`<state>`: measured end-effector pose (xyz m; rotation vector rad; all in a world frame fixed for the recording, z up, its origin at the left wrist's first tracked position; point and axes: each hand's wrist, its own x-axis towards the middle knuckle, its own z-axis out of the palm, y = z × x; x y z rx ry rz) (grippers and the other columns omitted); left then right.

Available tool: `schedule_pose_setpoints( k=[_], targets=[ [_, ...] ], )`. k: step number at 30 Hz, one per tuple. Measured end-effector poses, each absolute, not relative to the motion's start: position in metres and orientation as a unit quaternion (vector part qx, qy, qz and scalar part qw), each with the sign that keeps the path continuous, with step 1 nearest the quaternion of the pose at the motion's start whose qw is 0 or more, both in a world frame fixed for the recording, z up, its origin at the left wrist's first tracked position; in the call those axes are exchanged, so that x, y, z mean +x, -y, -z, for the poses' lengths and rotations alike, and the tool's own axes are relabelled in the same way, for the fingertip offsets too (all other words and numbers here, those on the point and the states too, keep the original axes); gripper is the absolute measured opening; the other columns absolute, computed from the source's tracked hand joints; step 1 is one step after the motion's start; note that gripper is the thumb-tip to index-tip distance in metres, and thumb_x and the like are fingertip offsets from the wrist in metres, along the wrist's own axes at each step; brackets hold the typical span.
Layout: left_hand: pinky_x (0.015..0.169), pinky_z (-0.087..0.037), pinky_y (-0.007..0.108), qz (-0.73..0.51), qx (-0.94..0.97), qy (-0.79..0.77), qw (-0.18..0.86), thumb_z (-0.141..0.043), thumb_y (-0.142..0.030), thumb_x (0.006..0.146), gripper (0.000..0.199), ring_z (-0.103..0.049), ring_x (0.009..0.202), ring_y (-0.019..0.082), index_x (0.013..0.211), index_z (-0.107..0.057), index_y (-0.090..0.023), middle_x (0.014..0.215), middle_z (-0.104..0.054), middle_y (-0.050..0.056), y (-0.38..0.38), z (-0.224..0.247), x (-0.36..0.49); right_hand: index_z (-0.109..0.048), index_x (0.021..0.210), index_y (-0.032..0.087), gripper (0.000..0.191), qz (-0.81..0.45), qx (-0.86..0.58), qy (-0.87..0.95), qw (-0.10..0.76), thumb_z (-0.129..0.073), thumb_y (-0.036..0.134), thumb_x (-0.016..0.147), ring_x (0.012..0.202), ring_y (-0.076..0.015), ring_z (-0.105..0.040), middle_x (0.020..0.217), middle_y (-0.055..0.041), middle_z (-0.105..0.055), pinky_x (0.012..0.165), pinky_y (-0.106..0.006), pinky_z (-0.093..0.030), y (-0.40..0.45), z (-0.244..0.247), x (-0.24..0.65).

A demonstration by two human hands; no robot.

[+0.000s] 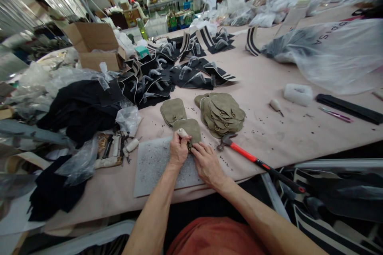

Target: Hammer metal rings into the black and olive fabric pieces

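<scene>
An olive fabric flap [191,127] lies over the top edge of a speckled grey board [152,167]. My left hand [178,149] is closed around a small tool with a whitish wrapped handle [181,132], over the flap's lower part. Beside it, my right hand [208,163] rests on the board's right side, its fingertips at the flap's lower edge near a small metal fitting; whether they pinch it is too small to tell. Another olive flap [174,111] lies just behind, and a pile of similar flaps with metal rings [224,113] sits to the right.
A hammer with a red and black handle [251,157] lies right of my hands. Black striped pieces [191,71] and a cardboard box [94,46] stand farther back. Wrapped tools [116,145] lie left; a white-handled awl [275,105] and plastic bag [338,51] are right.
</scene>
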<state>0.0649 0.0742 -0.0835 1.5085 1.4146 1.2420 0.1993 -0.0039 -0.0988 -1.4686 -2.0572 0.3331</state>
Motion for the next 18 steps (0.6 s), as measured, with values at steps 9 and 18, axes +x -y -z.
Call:
schedule_pose_setpoints(
  k=[9,18],
  targets=[
    [0.081,-0.055,0.035,-0.463,0.655,-0.468,0.372,-0.057,-0.03,0.09,0.015,-0.073,0.087,0.024,0.103,-0.058,-0.021,0.09,-0.076,0.009,-0.072,0.085,0.062,-0.064,0.111,0.014,0.026,-0.034,-0.699,0.69,0.188,-0.056,0.028,0.09,0.107,-0.0325,-0.058,0.117,-0.0192,-0.064,0.093,-0.047,-0.047,0.003,0.081,0.318],
    [0.079,-0.055,0.034,-0.458,0.637,-0.46,0.414,-0.06,-0.032,0.087,0.013,-0.071,0.082,0.023,0.095,-0.062,-0.021,0.086,-0.075,0.007,-0.074,0.079,0.061,-0.042,0.077,0.025,0.02,-0.397,-0.754,0.504,0.143,-0.054,0.035,0.089,0.06,-0.0181,-0.054,0.071,-0.0024,-0.055,0.058,-0.032,-0.045,0.044,0.076,0.361]
  ],
)
